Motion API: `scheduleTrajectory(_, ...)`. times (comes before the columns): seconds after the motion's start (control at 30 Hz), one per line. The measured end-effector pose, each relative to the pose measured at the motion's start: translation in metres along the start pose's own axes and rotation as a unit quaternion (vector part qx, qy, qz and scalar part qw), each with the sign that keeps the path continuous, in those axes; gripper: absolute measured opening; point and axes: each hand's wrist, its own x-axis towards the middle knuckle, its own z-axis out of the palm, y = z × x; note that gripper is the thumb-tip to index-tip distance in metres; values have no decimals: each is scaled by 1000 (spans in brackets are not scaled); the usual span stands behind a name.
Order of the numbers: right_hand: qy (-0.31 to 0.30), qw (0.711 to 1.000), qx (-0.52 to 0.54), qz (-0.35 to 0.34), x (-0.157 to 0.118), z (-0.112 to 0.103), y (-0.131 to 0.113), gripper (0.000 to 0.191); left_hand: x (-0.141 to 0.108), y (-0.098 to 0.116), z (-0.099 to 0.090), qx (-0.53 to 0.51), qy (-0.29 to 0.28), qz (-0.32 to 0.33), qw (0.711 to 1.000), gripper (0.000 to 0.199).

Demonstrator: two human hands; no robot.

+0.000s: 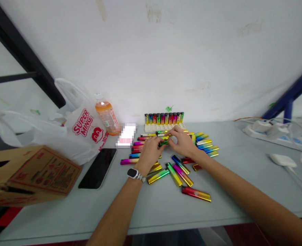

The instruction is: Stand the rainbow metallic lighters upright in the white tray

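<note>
Cardboard box [47, 171], crinkled plastic bag [76, 131], phone [98, 169] leftward on bench [240, 164]; dimpled tray [152, 128] behind. Left hand [148, 152], right hand [182, 141], nearly closed, pinch green lighter [163, 143] amid shiny flat lighters [196, 194].

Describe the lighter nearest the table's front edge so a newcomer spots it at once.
On the grey table, find the scattered lighters. Nearest its front edge lies the red-gold lighter, red end left. It lies almost crosswise, while the green lighter and magenta lighter behind it slant steeply.

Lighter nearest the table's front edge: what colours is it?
That lighter is red fading to gold, seen in the head view.
</note>
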Motion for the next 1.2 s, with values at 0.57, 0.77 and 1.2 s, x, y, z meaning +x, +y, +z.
scheduleTrajectory(0.57,106,967,217,85,-25,-2,1,20,-12,42,17,-426,91,-55,898,30)
scheduleTrajectory(0.77,85,964,235,95,-26,-1,-2,20,-13,49,6,-452,77,-87,884,46)
scheduleTrajectory(1.2,71,967,227,88,-29,5,-1,22,-9,49,9,-437,101,-176,876,56)
